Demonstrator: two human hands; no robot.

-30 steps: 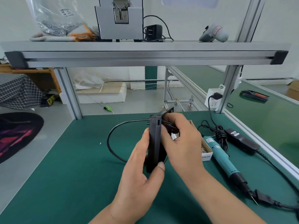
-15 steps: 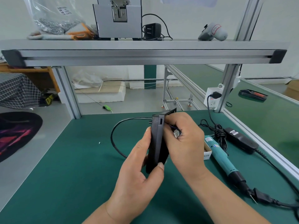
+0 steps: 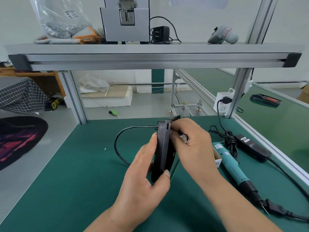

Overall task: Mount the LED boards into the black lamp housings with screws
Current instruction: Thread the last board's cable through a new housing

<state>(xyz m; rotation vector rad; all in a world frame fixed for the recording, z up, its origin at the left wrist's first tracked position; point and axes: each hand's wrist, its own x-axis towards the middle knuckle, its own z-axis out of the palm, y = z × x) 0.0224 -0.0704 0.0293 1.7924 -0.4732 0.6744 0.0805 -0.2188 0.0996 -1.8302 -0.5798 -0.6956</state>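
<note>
A black lamp housing [image 3: 162, 148] stands on edge above the green table, its open face turned to the right and hidden from me. My left hand [image 3: 142, 185] grips its lower end, thumb on the near corner. My right hand [image 3: 192, 148] curls over the right side and upper end, with a small silvery part [image 3: 184, 137] showing between the fingers. A black cable [image 3: 120, 141] loops from the housing's top out to the left and back. No LED board is visible.
A teal electric screwdriver [image 3: 231, 166] lies to the right beside a small white box [image 3: 217, 160], partly hidden by my right hand. Its black power adapter [image 3: 252, 147] and cords sit further right. An aluminium shelf [image 3: 150, 59] spans overhead.
The housing and both hands have shifted slightly to the right and nearer; my right hand now covers more of the white box. The grip is unchanged.
</note>
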